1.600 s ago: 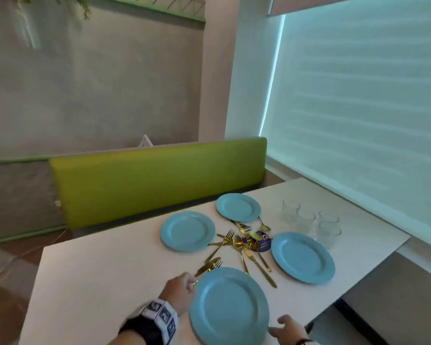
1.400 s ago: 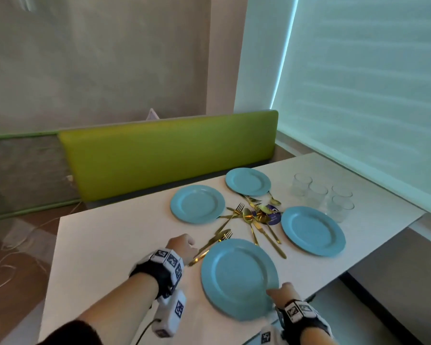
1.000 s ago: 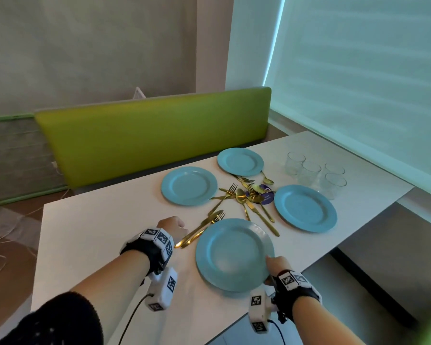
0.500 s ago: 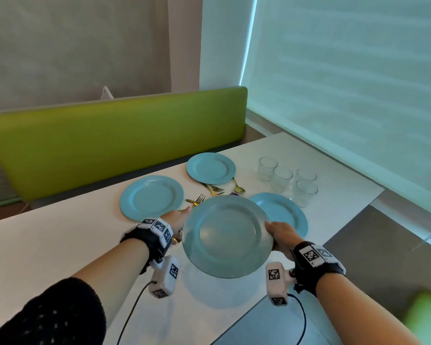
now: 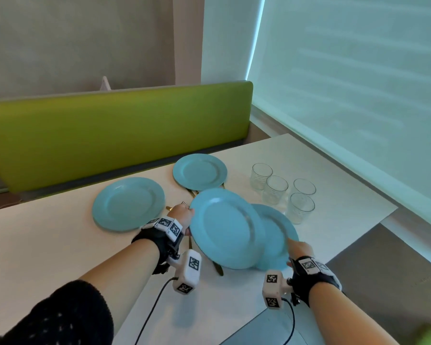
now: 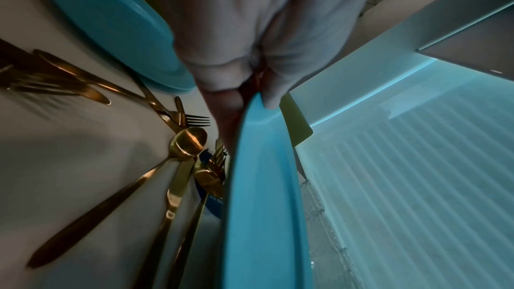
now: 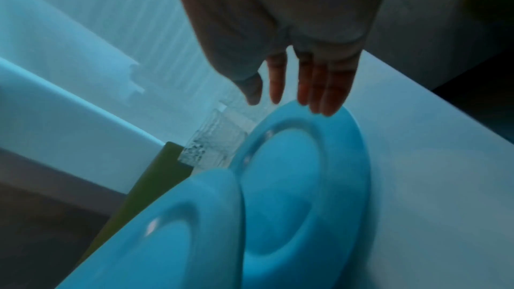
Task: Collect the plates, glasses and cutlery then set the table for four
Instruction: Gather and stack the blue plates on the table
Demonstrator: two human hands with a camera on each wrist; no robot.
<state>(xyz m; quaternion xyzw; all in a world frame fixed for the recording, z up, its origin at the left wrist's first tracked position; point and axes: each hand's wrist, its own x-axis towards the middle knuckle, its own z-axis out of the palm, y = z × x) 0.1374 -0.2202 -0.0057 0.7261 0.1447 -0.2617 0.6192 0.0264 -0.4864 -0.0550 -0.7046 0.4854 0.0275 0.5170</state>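
The lifted blue plate point(image 5: 224, 227) had been carried rightward off the tabletop point(image 5: 35, 247) and was pinched at its rim by the left hand point(image 5: 182, 215), overlapping a second plate point(image 5: 276, 235). The right hand point(image 5: 297, 249), released and flat-fingered, reached that plate's edge; stacking seemed underway. Smooth, glossy, unchipped.

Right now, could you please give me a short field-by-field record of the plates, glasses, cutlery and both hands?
Held plate: blue plate off the table, overlapping the plate on the right
Left hand: left hand pinches the held plate's left rim
Right hand: right hand open, straight fingers at the right plate's rim
Other plates: two more, one near left, one far, both flat on the white table
Glasses: four clear glasses clustered, upright
Cutlery: gold cutlery loose under the held plate
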